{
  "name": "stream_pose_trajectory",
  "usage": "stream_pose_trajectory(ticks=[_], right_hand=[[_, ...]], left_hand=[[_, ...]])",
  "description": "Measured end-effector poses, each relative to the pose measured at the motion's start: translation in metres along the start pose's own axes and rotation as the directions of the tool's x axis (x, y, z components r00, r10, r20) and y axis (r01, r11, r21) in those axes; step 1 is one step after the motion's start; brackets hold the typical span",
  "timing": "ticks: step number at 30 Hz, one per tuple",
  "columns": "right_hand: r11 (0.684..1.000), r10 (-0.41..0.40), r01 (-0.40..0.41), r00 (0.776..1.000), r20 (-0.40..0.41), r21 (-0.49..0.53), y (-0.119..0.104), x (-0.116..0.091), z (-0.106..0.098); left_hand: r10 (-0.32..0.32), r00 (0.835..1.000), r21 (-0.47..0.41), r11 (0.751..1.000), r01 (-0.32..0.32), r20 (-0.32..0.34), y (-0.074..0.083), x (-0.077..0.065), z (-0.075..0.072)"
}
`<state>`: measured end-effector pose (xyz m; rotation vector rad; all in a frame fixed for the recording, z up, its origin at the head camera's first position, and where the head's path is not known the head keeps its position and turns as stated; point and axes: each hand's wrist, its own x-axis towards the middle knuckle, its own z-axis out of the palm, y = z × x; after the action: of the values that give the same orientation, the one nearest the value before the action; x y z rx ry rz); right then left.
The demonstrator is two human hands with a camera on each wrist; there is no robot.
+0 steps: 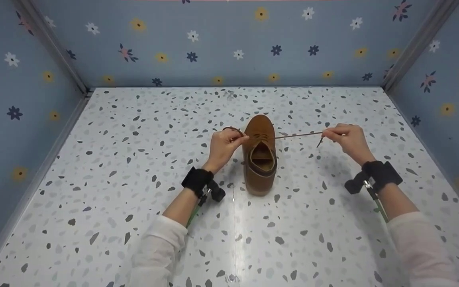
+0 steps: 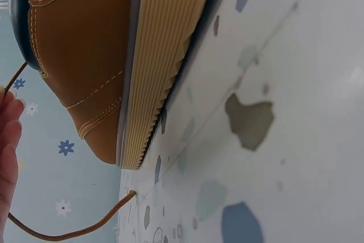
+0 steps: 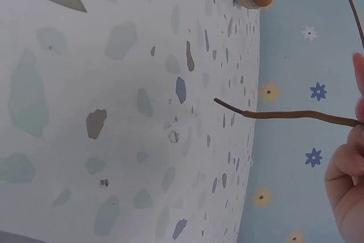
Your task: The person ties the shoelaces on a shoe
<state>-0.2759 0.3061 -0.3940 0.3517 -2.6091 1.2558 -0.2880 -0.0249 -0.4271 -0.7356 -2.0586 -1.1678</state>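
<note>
In left grip [image 1: 223, 146], right grip [image 1: 350, 140] — pinched shoelace [image 1: 299, 135]

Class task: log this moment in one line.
Brown shoe: upright on speckled surface | left grip: pinches lace | right grip: pinches lace, stretched straight toward shoe

Blue flower-patterned walls [image 1: 221, 36], white speckled surface [image 1: 106, 175], grey corner posts [image 1: 417, 42], pale glare [image 1: 240, 243]

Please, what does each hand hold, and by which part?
The left hand pinches the shoelace beside the shoe; the right hand pinches it near a loose tip.
</note>
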Motion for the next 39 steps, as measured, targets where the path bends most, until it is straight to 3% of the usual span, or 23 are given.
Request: stream_pose_trajectory(ticks=[5,7,8,12,15,21,26,29,30,31,33,37,38,39], right_hand=[[0.999,-0.017,0.017,1.000,0.012,0.049,0.004,0.001,-0.001],[0.995,-0.031,0.028,0.999,0.026,0.098,0.018,0.005,0.000],[0.998,-0.017,0.016,1.000,0.012,0.063,0.017,0.004,0.000],[0.994,-0.029,0.024,0.998,0.048,0.102,0.047,0.011,0.001],[0.997,-0.022,0.018,0.998,0.059,0.069,0.053,0.013,0.000],[0.997,-0.009,0.006,0.999,0.044,0.082,0.046,0.011,-0.001],[0.999,0.002,-0.003,0.999,0.042,0.034,0.075,0.018,0.000],[0.999,0.001,-0.003,0.999,0.045,0.046,0.088,0.021,0.001],[0.996,-0.004,-0.002,0.998,0.064,0.094,0.088,0.021,0.000],[0.995,-0.002,-0.004,0.998,0.062,0.097,0.093,0.022,0.002],[0.996,0.020,-0.025,0.998,0.055,0.083,0.099,0.022,0.006],[0.999,0.020,-0.021,1.000,-0.021,-0.045,0.127,0.025,0.017],[0.998,0.014,-0.016,0.999,-0.038,-0.057,0.130,0.025,0.019],[0.997,0.012,-0.016,0.998,-0.055,-0.073,0.133,0.025,0.021]], left_hand=[[0.004,1.000,-0.019,1.000,-0.004,-0.003,-0.001,-0.001,0.000],[-0.004,1.000,-0.021,1.000,0.004,0.001,-0.002,-0.001,0.000],[-0.009,1.000,-0.022,1.000,0.009,0.005,-0.003,-0.001,0.000],[-0.036,0.999,-0.025,0.999,0.036,0.022,-0.004,-0.001,0.001],[-0.025,1.000,-0.014,1.000,0.026,0.018,-0.003,-0.002,0.000],[-0.009,1.000,-0.010,1.000,0.009,0.001,-0.002,-0.001,0.000],[-0.036,0.999,-0.026,0.999,0.036,0.007,-0.002,0.000,0.001],[-0.044,0.999,-0.024,0.999,0.044,0.005,-0.002,0.000,0.001],[-0.045,0.999,-0.023,0.999,0.045,0.004,-0.003,-0.001,0.001],[-0.050,0.999,-0.041,0.998,0.050,0.006,-0.011,-0.003,0.007],[-0.041,0.999,-0.045,0.998,0.040,-0.002,-0.011,-0.004,0.007],[-0.047,0.999,-0.068,0.997,0.048,0.008,-0.011,-0.004,0.008],[-0.058,0.998,-0.057,0.997,0.059,0.012,-0.004,-0.003,0.003],[-0.036,0.999,-0.056,0.998,0.036,-0.011,-0.012,-0.006,0.009]])
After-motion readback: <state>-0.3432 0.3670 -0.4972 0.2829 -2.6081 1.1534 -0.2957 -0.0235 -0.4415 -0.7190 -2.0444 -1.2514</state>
